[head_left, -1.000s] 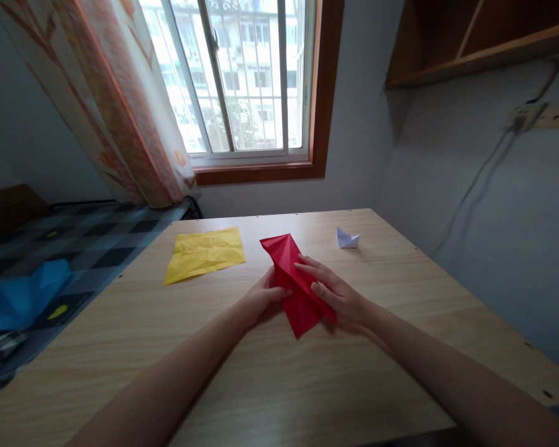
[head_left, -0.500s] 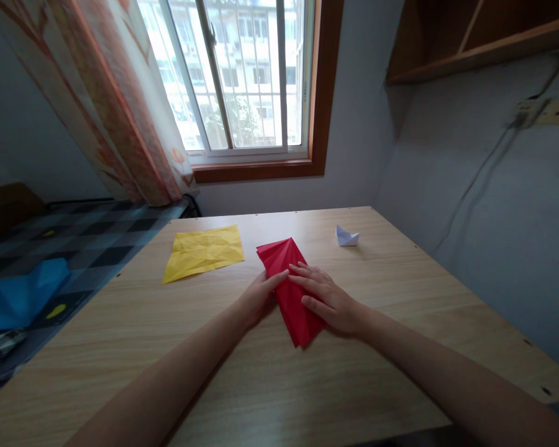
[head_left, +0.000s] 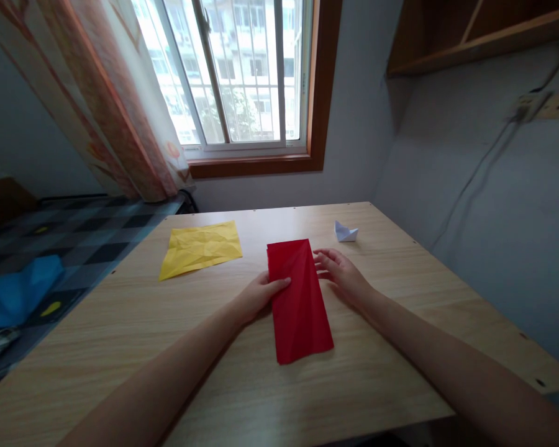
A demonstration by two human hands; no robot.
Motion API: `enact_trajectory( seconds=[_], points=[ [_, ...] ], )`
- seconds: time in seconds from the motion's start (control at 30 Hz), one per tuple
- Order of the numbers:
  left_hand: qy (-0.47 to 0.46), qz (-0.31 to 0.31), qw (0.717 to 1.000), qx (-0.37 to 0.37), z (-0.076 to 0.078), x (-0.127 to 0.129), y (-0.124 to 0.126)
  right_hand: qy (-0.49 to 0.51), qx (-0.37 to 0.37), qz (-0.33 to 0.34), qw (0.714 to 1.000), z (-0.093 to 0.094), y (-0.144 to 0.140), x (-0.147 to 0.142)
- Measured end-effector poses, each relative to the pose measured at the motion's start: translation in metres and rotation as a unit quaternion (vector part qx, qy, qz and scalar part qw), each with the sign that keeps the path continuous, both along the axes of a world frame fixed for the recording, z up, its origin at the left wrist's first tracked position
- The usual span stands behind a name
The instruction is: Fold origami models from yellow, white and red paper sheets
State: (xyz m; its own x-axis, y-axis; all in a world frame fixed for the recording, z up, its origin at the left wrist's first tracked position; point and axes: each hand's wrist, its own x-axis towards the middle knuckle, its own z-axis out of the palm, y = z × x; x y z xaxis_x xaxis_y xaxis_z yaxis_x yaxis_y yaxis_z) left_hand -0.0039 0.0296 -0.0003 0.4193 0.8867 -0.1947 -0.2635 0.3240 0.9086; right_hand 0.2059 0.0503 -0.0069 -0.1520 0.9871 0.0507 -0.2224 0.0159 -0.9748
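Observation:
A folded red paper [head_left: 299, 302] lies flat on the wooden table [head_left: 377, 366] as a long rectangle, pointing away from me. My left hand [head_left: 259, 294] rests on its left edge with the thumb on top of the sheet. At the paper's upper right edge, my right hand [head_left: 343, 273] touches it with fingertips spread and holds nothing.
A creased yellow sheet [head_left: 200, 248] lies at the table's far left. A small white paper boat [head_left: 345, 232] sits at the far right. Left of the table a bed with a checked cover [head_left: 74, 242] carries a blue paper shape [head_left: 13, 297]. A window and a curtain stand behind.
The red paper has gone from a raised, angled, partly open shape to a flat rectangle lying straight. My right hand slid off its middle to the upper right edge.

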Motion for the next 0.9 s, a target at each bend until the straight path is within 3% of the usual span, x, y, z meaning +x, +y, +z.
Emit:
enact_trajectory(
  seconds=[0.13,0.5,0.9],
  points=[
    [0.013,-0.026,0.999,0.017,-0.004,-0.001,0.0,0.002,-0.01,0.052,0.999,0.002,-0.005,-0.003],
    [0.03,-0.033,0.998,0.04,-0.004,0.001,-0.003,-0.024,0.018,0.02,0.999,-0.003,-0.004,-0.002],
    [-0.024,0.065,0.996,0.053,-0.002,0.007,0.003,-0.027,0.01,0.045,0.999,-0.008,-0.006,-0.005]
  ],
)
